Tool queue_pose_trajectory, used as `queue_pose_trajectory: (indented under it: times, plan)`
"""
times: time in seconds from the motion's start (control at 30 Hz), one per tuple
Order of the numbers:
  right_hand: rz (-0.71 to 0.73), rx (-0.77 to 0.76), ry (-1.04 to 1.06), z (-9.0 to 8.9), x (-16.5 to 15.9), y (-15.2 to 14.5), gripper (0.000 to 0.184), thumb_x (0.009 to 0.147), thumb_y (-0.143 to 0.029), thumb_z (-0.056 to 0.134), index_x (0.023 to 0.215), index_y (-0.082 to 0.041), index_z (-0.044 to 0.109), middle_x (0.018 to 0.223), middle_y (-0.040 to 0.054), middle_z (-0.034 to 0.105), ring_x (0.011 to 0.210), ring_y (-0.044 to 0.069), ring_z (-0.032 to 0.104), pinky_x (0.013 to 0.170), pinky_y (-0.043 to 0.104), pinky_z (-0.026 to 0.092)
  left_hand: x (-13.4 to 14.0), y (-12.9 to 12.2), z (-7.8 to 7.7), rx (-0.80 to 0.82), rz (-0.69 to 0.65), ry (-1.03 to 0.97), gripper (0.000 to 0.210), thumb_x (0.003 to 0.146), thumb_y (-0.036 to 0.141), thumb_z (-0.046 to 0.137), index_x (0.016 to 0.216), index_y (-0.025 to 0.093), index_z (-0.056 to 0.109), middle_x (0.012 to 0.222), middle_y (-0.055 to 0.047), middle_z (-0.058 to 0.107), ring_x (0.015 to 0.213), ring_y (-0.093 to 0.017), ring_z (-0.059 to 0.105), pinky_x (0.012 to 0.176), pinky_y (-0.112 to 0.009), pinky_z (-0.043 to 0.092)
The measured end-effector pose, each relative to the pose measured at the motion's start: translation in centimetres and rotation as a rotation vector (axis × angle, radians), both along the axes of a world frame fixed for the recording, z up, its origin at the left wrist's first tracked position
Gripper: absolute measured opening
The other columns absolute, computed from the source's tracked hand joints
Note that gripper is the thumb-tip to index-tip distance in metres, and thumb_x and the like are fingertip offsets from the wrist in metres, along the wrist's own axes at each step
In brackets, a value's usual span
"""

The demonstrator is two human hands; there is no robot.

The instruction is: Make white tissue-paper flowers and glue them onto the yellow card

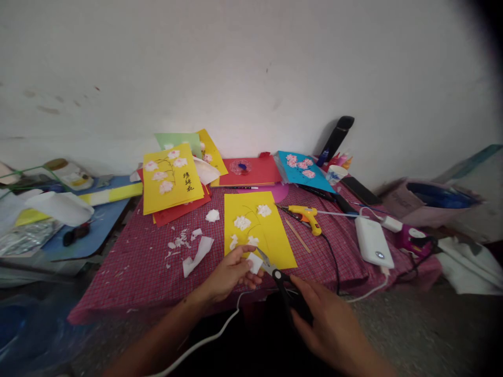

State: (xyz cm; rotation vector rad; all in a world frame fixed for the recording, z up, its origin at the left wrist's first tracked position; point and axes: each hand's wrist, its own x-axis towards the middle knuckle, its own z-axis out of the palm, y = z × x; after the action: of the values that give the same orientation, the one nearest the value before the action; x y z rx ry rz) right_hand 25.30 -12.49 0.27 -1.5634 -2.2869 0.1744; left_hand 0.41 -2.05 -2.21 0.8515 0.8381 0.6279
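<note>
A: Head view, clock face centred on yellow sheet (281, 238). State of left grip?

B: In left hand (226, 273), pinched between thumb and fingers without a gap: white square (255, 263). Located at 6 o'clock, above the near edge of the sheet.

A: Right grip?

B: In right hand (328, 309), wrapped closely around black handles: scissors (278, 275). Pointed toward 11 o'clock with blades parted, right beside the square. Contact with paper: cannot tell.

A: On the sheet itself?

B: Fitted with white flowers (242, 223) at 10 and 12 o'clock, plus smaller white bits toward the near edge. Marked with thin stem lines.

A: Around the sheet?

B: Lying on checked cloth (151, 267), at 9 to 10 o'clock: loose flower (212, 215). At 9 o'clock, farther out: scraps (179, 241). At 8 o'clock: curved paper strip (199, 255). At 10 o'clock, stacked: flower cards (163, 191). At 1 o'clock: blue card (314, 179) with pink-and-white flowers. At 2 to 3 o'clock: yellow glue gun (306, 212). At 3 o'clock, well apart: power bank (371, 241).
</note>
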Motion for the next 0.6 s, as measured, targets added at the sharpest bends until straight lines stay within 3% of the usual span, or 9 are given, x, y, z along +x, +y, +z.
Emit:
queue_pose_trajectory:
  times: [0.13, 0.3, 0.6]
  plan:
    - [-0.015, 0.012, 0.009, 0.1, 0.1, 0.1, 0.052, 0.086, -0.023, 0.057, 0.137, -0.016, 0.053, 0.117, 0.0172, 0.072, 0.094, 0.029, 0.073, 0.080, 0.044, 0.061, -0.1, 0.1, 0.4, -0.055, -0.010, -0.026, 0.053, 0.086, 0.036, 0.069, 0.129, 0.016, 0.045, 0.091, -0.010, 0.072, 0.072, -0.017, 0.071, 0.066, -0.028, 0.053]
    - [0.010, 0.024, -0.046, 0.6, 0.0, 0.4, 0.052, 0.087, -0.022, 0.056, 0.138, -0.014, 0.053, 0.116, 0.0187, 0.072, 0.093, 0.030, 0.073, 0.078, 0.044, 0.062, 0.3, 0.1, 1.2, -0.048, -0.018, 0.015, 0.041, 0.079, 0.034, 0.076, 0.110, 0.014, 0.056, 0.090, -0.009, 0.071, 0.070, -0.014, 0.069, 0.065, -0.026, 0.053]
    - [0.032, 0.017, -0.106, 0.5, 0.0, 0.7, 0.052, 0.088, -0.023, 0.055, 0.138, -0.011, 0.051, 0.122, 0.0210, 0.069, 0.100, 0.031, 0.072, 0.082, 0.045, 0.061, 0.3, 0.1, 0.6, -0.036, -0.021, 0.044, 0.035, 0.077, 0.035, 0.077, 0.098, 0.012, 0.060, 0.086, -0.009, 0.072, 0.065, -0.014, 0.068, 0.062, -0.025, 0.053]
